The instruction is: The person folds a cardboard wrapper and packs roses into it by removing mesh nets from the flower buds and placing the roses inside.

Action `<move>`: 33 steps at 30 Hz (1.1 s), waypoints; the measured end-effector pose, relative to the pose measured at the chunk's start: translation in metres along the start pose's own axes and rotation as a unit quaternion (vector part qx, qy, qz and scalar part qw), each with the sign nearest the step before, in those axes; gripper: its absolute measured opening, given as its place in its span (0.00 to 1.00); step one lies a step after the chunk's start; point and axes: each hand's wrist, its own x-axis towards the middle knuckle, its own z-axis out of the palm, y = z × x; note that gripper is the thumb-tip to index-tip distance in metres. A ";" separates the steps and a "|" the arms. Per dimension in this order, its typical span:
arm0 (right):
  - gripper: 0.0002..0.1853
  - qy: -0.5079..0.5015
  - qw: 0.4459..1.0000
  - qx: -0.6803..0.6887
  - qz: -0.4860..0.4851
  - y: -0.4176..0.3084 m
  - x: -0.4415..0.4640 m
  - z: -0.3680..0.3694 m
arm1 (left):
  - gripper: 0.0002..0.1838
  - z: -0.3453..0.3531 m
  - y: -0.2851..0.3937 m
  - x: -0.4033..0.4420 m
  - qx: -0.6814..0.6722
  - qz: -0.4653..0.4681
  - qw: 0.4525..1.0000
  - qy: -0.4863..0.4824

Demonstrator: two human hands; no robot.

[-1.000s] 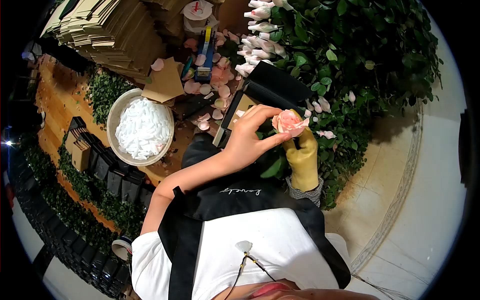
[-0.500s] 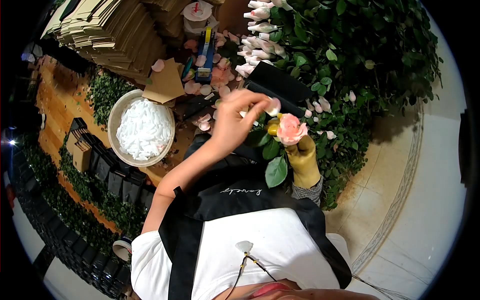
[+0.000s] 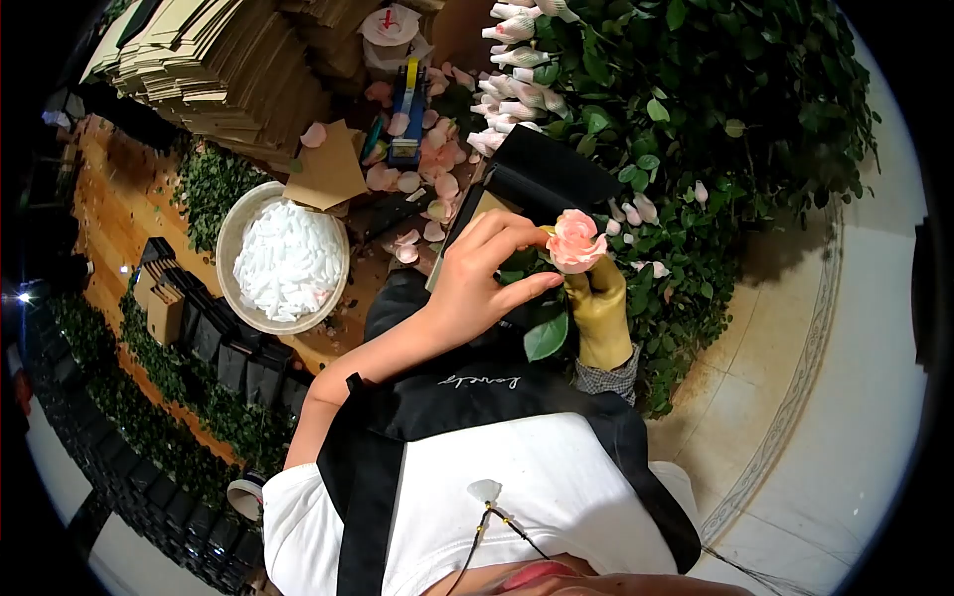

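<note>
A pink rose (image 3: 575,242) with a green leaf (image 3: 546,338) is held upright in my right hand (image 3: 602,316), which wears a yellow glove. The gloved fingers are closed just below the bloom, hiding most of the stem. My bare left hand (image 3: 475,273) is beside the flower, thumb and fingers apart. Its fingertips touch or almost touch the outer petals, and the thumb lies below the bloom. Behind the rose is a black open box (image 3: 552,177).
Leafy rose stems (image 3: 715,99) fill the right, with net-wrapped buds (image 3: 517,57) along their edge. A bowl of white pieces (image 3: 227,283), cardboard stacks (image 3: 219,79), a blue tape dispenser (image 3: 405,124) and loose pink petals (image 3: 437,154) are on the left.
My left hand has gone from pinching a petal above the rose to spreading its fingers beside the bloom; the petal is gone from it. The rose has risen and tilted slightly.
</note>
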 end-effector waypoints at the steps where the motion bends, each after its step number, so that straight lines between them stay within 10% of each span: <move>1: 0.13 -0.004 1.000 0.007 0.000 -0.001 0.001 0.001 | 0.18 0.001 0.003 -0.001 -0.009 -0.029 1.000 0.004; 26: 0.15 -0.027 0.999 -0.012 -0.045 0.016 -0.007 0.001 | 0.05 0.002 -0.026 0.001 -0.110 -0.159 0.977 0.093; 33: 0.18 -0.022 0.996 -0.045 -0.070 0.009 -0.002 0.002 | 0.08 -0.047 -0.038 0.008 0.234 -0.075 0.959 0.142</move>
